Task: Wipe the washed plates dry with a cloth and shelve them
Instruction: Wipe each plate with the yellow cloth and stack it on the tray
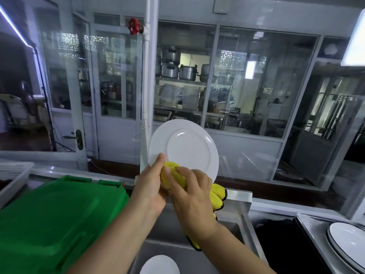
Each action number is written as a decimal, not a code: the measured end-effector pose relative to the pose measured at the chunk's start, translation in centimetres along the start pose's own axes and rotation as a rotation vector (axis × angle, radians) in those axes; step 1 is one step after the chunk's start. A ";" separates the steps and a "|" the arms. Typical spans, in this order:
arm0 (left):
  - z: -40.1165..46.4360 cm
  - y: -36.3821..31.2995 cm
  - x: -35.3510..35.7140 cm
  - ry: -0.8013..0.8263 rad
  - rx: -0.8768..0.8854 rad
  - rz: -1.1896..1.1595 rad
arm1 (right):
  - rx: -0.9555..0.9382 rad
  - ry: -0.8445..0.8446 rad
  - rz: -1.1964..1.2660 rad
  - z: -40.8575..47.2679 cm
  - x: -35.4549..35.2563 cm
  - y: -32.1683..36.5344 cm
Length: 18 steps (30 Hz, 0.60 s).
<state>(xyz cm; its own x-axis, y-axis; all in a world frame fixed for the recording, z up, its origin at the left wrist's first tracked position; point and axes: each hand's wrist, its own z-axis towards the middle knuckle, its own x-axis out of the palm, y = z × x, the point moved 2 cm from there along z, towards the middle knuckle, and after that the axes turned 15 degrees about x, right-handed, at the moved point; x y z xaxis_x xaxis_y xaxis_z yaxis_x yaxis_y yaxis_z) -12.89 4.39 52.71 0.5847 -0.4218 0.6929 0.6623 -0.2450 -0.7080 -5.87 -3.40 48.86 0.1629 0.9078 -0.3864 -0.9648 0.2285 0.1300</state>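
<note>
A white plate (187, 147) is held up on edge above the steel sink (235, 230), its underside facing me. My left hand (150, 188) grips its lower rim, thumb on the near face. My right hand (191, 196) holds a yellow cloth (173, 175) bunched against the plate's lower edge; the cloth's free end hangs down behind my right wrist. Another white plate (160, 265) lies in the sink below. White plates with dark rims (349, 242) are stacked at the right on the counter.
A green plastic bin lid (59, 220) fills the left foreground. A white crate (13, 177) sits at the far left. A dark mat (280, 244) lies right of the sink. Glass partitions and a shelf of metal pots (177, 70) stand beyond the counter.
</note>
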 end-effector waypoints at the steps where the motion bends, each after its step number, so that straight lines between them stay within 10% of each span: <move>1: 0.0 -0.2 -0.3 -0.004 -0.021 -0.004 | -0.035 -0.006 0.001 -0.2 0.2 0.2; 10: 0.2 -3.3 -2.7 0.090 0.001 -0.021 | -0.206 0.011 -0.023 -2.4 0.7 -0.8; 18: 0.4 -6.2 -5.6 0.100 0.133 0.135 | 0.127 0.029 0.062 0.5 0.2 -2.2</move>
<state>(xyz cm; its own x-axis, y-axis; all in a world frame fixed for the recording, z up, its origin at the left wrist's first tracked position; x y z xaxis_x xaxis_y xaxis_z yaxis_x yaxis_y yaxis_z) -20.09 8.65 53.30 0.6273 -0.5287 0.5717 0.6412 -0.0659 -0.7645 -3.58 -3.59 48.92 0.0960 0.9113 -0.4004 -0.9388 0.2166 0.2679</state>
